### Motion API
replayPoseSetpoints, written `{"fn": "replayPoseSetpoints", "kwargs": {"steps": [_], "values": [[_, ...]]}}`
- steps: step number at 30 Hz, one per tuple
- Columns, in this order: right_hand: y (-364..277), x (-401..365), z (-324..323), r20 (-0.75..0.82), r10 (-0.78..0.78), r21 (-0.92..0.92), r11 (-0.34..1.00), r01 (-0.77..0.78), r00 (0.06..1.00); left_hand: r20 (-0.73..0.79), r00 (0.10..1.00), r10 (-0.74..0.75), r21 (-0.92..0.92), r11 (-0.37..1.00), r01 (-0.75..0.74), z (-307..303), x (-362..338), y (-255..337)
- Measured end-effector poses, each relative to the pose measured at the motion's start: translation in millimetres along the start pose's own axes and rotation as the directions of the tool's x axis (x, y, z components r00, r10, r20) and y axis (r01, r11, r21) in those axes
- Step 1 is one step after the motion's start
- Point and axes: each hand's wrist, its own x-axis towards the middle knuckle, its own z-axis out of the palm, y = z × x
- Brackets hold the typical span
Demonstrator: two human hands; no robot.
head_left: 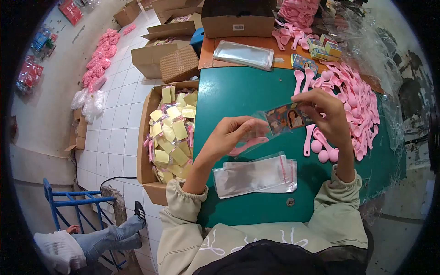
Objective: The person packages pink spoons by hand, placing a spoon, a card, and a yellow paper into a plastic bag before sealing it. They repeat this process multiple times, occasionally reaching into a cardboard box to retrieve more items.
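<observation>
Pinched in my left hand (231, 132) is a clear plastic bag (260, 123) with a pink spoon (250, 145) inside its lower part. The fingers of my right hand (329, 107) close on the right end of a printed card (291, 118), whose left end overlaps the bag's mouth. Below both hands, a stack of clear plastic bags (256, 174) lies on the green table (238, 96). Loose pink spoons (308, 140) lie close to my right hand, beside a large heap of pink spoons (362, 105).
A cardboard box (143, 169) of packed bags with yellowish cards stands left of the table. At the back are more clear bags (243, 54), card stacks (316, 48) and a brown box (238, 25). A person (105, 233) sits at lower left by a blue metal frame (75, 195).
</observation>
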Motion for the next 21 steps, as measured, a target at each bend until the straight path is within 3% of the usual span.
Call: {"fn": "replayPoseSetpoints", "kwargs": {"steps": [5, 8, 11, 14, 17, 21], "values": [[-9, -1, 10, 0.104, -0.075, -0.110, 0.990, 0.086, 0.992, -0.075, 0.996, -0.038, 0.267, 0.962, 0.057, 3, 2, -16], [-14, -3, 18, 0.114, 0.000, -0.056, 0.998, 0.006, 0.993, -0.088, 0.993, -0.081, 0.397, 0.911, 0.110, 9, 1, -7], [-10, -5, 12, -0.031, 0.001, -0.027, 1.000, -0.002, 1.000, -0.084, 0.996, 0.031, 0.303, 0.953, -0.004, 8, -1, -13], [-10, -8, 7, -0.157, 0.015, 0.065, 0.998, -0.005, 0.987, -0.117, 0.992, 0.052, 0.199, 0.980, -0.028, 7, 0, -10], [-17, -5, 11, 0.007, -0.037, -0.034, 0.999, 0.038, 0.999, -0.147, 0.988, -0.041, 0.320, 0.943, 0.087, 5, -1, -7], [-19, -3, 18, 0.085, -0.069, -0.074, 0.994, 0.075, 0.994, -0.125, 0.991, 0.056, 0.376, 0.926, -0.004, 8, -1, -19]]}}
